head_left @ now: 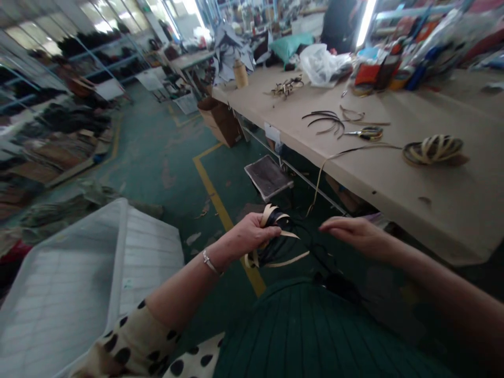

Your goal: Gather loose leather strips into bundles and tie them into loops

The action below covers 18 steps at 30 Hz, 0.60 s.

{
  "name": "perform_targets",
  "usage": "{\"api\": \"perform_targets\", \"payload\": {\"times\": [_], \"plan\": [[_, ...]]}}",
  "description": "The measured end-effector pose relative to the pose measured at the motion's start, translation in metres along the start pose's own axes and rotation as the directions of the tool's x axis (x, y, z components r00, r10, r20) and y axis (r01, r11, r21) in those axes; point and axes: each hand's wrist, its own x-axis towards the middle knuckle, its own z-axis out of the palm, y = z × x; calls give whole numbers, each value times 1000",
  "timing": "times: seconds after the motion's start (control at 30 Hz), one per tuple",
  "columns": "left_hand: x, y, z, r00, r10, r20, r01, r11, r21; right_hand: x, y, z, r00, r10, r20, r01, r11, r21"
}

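In my left hand (260, 233) is a looped bundle of flat tan and black strips (275, 252), gripped between thumb and fingers above the floor. Several strip ends stick out to the right. My right hand (354, 233) is apart from the bundle, just off the table's front edge, its fingers drawn together. Whether a thin strip is between its fingertips cannot be made out. On the table, a coil of tan and dark strip (435, 149) has one long tail (323, 168) hanging over the edge, ending near the right fingertips.
Yellow-handled scissors (370, 133) and loose dark strips (325, 116) lie on the brown-covered table (425, 194). A small stool (270, 176) stands below its edge. To my left is a large white bin (149, 247). A cardboard box (220, 121) stands by the table's far end.
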Motion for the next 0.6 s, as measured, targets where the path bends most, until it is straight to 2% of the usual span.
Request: {"api": "perform_targets", "payload": {"times": [0.07,0.13,0.23,0.33,0.47,0.6], "plan": [[5,-1,5,998,22,57,-24,999,33,30,-14,34,993,-44,108,20,978,210],[8,-3,6,995,30,96,-38,996,80,53,-24,58,966,-89,244,-11,924,383],[9,-5,3,997,1,84,-11,993,118,63,-20,67,911,-72,406,-139,874,466],[6,-8,-8,999,-34,24,32,997,75,52,-1,49,908,39,417,-234,874,426],[-4,-14,-34,993,-82,-90,86,995,49,26,25,8,902,113,417,-276,893,355],[-16,-21,-67,951,-162,-265,168,986,-1,-10,43,-30,905,176,388,-310,896,317]]}}
